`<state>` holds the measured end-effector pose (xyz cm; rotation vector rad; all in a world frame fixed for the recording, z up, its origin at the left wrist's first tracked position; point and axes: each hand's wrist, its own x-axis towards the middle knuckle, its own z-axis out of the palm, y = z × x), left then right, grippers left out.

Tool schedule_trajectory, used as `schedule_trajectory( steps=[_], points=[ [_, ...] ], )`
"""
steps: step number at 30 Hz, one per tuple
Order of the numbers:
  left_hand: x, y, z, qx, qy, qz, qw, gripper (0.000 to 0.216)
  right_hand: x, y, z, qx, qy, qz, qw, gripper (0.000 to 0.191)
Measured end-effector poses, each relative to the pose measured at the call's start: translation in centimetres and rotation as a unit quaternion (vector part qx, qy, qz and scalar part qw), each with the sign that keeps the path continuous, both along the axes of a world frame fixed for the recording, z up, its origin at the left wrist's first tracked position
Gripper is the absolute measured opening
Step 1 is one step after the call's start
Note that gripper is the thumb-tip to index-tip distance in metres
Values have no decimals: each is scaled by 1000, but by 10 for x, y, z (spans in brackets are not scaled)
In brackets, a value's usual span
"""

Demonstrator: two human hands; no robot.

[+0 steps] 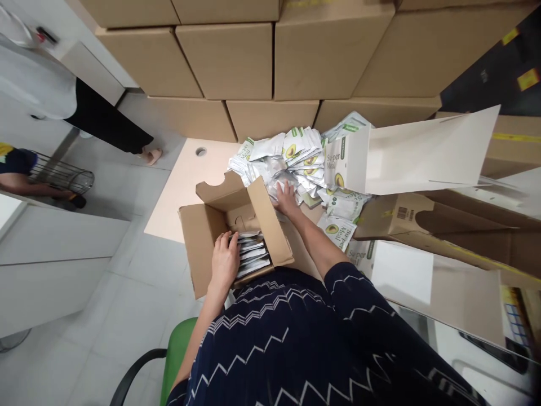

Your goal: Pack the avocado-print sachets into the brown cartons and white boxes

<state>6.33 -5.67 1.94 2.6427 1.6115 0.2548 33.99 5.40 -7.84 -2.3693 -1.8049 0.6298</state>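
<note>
An open brown cardboard box (195, 248) stands at the table's near edge, its flaps raised. Inside is a row of silver-white pouches (253, 256), packed on edge. My left hand (225, 258) reaches over the box's left side, its slightly bent fingers lying against these pouches. To the right of the box, my right hand (287, 198) rests on a heap of white foil pouches (298, 148) printed with an avocado and "Su-per Meal". Its fingers are spread and touch pouches at the near side of the heap. No pouch shows clearly gripped in either hand.
Stacked cartons (228, 62) form a wall behind the table (169, 197). A white printed box (346, 160) and an open brown carton (465, 225) stand at right. A green chair (180, 349) is by my left side. Another person's legs (112, 118) and a person's arm (34, 185) show at left.
</note>
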Motion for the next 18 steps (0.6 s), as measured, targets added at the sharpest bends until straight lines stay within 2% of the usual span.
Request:
schedule_trajectory(
  steps=[5, 9, 13, 15, 18],
  points=[
    [0, -1, 1, 0, -1, -6, 1000, 38, -4, -19, 0, 9, -58, 23, 998, 64],
    [-1, -1, 0, 4, 3, -9, 1000, 38, 10, -31, 24, 2, -39, 20, 999, 59],
    [-2, -1, -1, 6, 5, -15, 1000, 39, 31, -43, 73, 42, 49, -40, 997, 50],
    [-2, -1, -1, 5, 6, -15, 1000, 39, 42, -56, 107, 102, 88, -65, 989, 45],
    [-2, -2, -1, 0, 5, -11, 1000, 39, 52, -84, 165, 223, 172, -53, 958, 42]
  ],
)
